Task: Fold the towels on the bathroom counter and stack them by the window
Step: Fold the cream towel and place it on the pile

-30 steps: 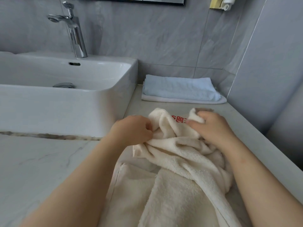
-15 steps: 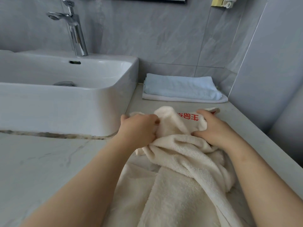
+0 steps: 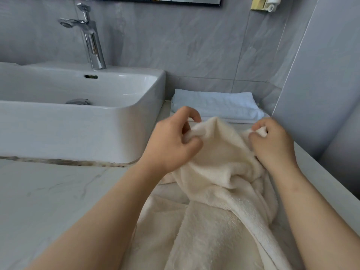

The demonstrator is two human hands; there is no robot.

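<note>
- Head view: a cream terry towel, thick, fluffy and crumpled, lies heaped on the white, grey-veined marble counter just right of the white rectangular ceramic basin. Its far edge is lifted into a soft peak.
- The left hand, near the basin's rounded front corner, pinches a fold of the cream towel between the thumb and curled fingers. The forefinger arches above the cloth.
- The right hand, further right of the basin, pinches a small corner of the same towel between the thumb and bent fingertips.
- A pale blue folded towel, flat and rectangular with a fine nap, lies beside the basin's right wall, behind both hands, on a thin white folded layer.
- A polished chrome tap stands upright on the basin's back ledge.
- Matte grey stone-look tiles rise behind the basin.
</note>
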